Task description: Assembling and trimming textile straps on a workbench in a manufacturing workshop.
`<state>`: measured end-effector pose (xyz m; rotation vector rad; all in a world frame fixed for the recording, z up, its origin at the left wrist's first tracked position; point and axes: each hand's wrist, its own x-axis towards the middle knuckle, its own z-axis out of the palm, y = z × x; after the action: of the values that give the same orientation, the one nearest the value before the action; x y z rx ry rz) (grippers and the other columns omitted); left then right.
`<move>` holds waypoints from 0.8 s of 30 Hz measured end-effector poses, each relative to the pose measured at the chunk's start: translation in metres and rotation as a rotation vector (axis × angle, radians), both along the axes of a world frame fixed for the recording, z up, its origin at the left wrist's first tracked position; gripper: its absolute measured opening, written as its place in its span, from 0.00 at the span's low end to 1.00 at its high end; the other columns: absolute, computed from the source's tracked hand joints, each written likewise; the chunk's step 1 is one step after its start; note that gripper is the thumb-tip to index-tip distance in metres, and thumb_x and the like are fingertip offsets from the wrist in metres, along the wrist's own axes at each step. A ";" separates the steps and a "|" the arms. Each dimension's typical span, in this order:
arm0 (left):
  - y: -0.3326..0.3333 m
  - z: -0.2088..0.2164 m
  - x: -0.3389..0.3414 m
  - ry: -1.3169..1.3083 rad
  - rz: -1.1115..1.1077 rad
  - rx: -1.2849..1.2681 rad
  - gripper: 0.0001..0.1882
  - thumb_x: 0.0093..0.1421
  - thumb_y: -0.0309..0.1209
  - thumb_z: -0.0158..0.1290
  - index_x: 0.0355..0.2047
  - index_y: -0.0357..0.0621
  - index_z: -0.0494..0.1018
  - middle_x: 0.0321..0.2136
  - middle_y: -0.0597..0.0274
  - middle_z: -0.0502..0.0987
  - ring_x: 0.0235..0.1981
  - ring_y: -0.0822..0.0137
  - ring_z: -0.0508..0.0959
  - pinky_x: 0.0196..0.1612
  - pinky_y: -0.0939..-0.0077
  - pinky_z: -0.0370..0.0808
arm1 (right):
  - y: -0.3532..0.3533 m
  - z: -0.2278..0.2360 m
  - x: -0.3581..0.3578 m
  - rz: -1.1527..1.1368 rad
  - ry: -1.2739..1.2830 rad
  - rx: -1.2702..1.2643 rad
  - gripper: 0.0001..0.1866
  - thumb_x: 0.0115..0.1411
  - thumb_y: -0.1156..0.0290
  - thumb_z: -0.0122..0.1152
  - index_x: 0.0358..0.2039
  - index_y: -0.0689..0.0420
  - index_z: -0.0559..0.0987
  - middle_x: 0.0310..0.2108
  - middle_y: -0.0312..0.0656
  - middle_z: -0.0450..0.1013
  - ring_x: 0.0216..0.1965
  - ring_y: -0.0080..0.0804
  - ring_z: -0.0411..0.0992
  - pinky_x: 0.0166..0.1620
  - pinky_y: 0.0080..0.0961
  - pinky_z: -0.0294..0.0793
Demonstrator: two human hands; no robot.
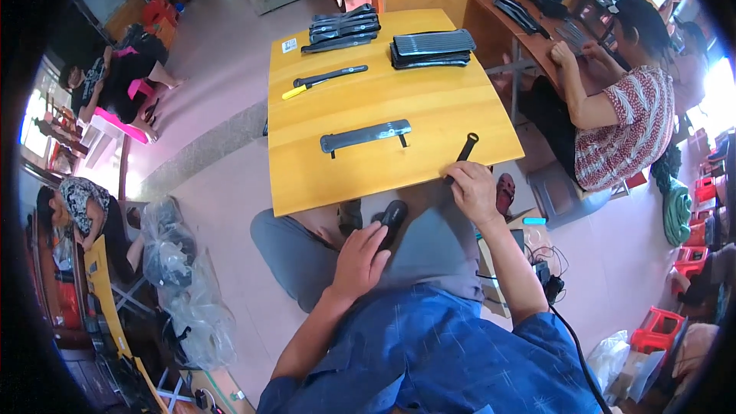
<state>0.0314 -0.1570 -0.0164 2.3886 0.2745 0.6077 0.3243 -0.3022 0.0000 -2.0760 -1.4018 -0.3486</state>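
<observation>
A: What's farthest left, up past the fingers of the left hand (360, 257)?

B: A yellow tool (294, 93) on the table (307, 184), just beside a dark strip (331, 77). Its bright end sticks out, so I guess it's easy to grab.

A: And beyond the strip?

B: A dark pile (343, 28), well away from all the fingers. Maybe it sits so far up to leave room close by.

A: What are the left fingers doing?

B: They're short of the table's near edge, a bit apart and a little bent. A black lump (393, 218) is at their tips. I can't tell if they hold it or if it's just under them.

A: What's ahead of those fingers?

B: A long dark pad (366, 138), flat on the table. Two little tabs poke out toward the person. Lying flat keeps both easy to see, I think.

A: Next?

B: A neat stack (433, 47), far beyond the right hand (471, 190).

A: And the right fingers?

B: They're almost together with the thumb, pinching the near end of a black band (465, 149). It points away from them, over the table's edge. Holding that end probably leaves the ring at the other end free.
</observation>
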 end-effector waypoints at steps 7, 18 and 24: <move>0.011 0.019 0.021 -0.051 0.152 -0.378 0.24 0.68 0.29 0.58 0.62 0.35 0.72 0.54 0.45 0.79 0.55 0.56 0.79 0.59 0.65 0.75 | 0.026 0.038 -0.041 0.070 1.019 0.520 0.08 0.67 0.71 0.68 0.45 0.58 0.84 0.40 0.37 0.82 0.42 0.25 0.78 0.47 0.24 0.77; 0.029 0.050 0.034 -0.097 0.166 -1.237 0.11 0.73 0.30 0.54 0.52 0.39 0.76 0.40 0.61 0.84 0.39 0.71 0.83 0.45 0.78 0.81 | 0.052 0.029 -0.058 0.082 1.628 0.725 0.10 0.71 0.66 0.66 0.47 0.56 0.83 0.43 0.35 0.81 0.39 0.20 0.77 0.44 0.21 0.78; 0.032 0.044 0.027 -0.156 0.186 -1.347 0.08 0.73 0.31 0.55 0.46 0.40 0.78 0.35 0.60 0.84 0.33 0.73 0.83 0.38 0.78 0.82 | 0.063 0.026 -0.060 0.064 1.643 0.709 0.10 0.72 0.64 0.64 0.48 0.55 0.82 0.43 0.34 0.81 0.38 0.19 0.76 0.43 0.22 0.76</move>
<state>0.0585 -0.1250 0.0273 1.0237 0.5993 0.4449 0.2645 -0.2387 0.0257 -1.0151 -0.2048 0.6903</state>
